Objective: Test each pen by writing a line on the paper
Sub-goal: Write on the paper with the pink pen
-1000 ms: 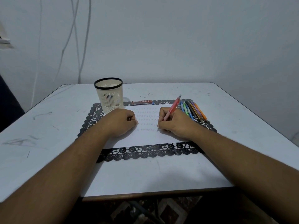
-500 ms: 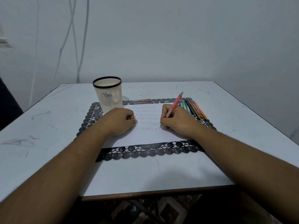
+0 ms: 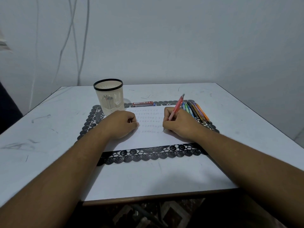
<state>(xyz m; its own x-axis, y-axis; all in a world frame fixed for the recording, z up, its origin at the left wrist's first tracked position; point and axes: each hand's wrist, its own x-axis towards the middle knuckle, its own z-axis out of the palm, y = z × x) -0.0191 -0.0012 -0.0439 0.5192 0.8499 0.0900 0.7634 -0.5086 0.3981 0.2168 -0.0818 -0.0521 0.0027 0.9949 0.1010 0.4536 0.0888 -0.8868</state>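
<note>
Since the frame a second ago: my right hand (image 3: 180,123) sits a little farther toward the paper's right edge, the pen tip having travelled along the lowest written row; my left hand (image 3: 122,123) has not shifted.

Item: right hand. Fingers curled round a pink pen (image 3: 176,108), pinching it low on the barrel. Tip down on the paper (image 3: 148,139) at the right end of the bottom row; top end tilted up and away toward the table's far right corner.

Item: left hand. Fingers curled into a loose fist, resting on the paper's left part. I cannot tell whether anything is held inside.

Item: paper. White sheet lying on a black lace-edged placemat (image 3: 148,155) at the middle of the table (image 3: 148,180). Several faint rows of small marks run across its far half; its near half is unmarked.

Item: loose pens (image 3: 195,111). A bundle in green, blue, dark, purple and orange, lying side by side on the placemat's far right corner, just beside my right hand.

Item: pen holder (image 3: 109,96). Cream mesh cup with a black rim, upright at the placemat's far left corner, just beyond my left hand. Something dark shows through the mesh.

Item: small red box (image 3: 143,104). Flat along the placemat's far edge, between the holder and the loose pens.
</note>
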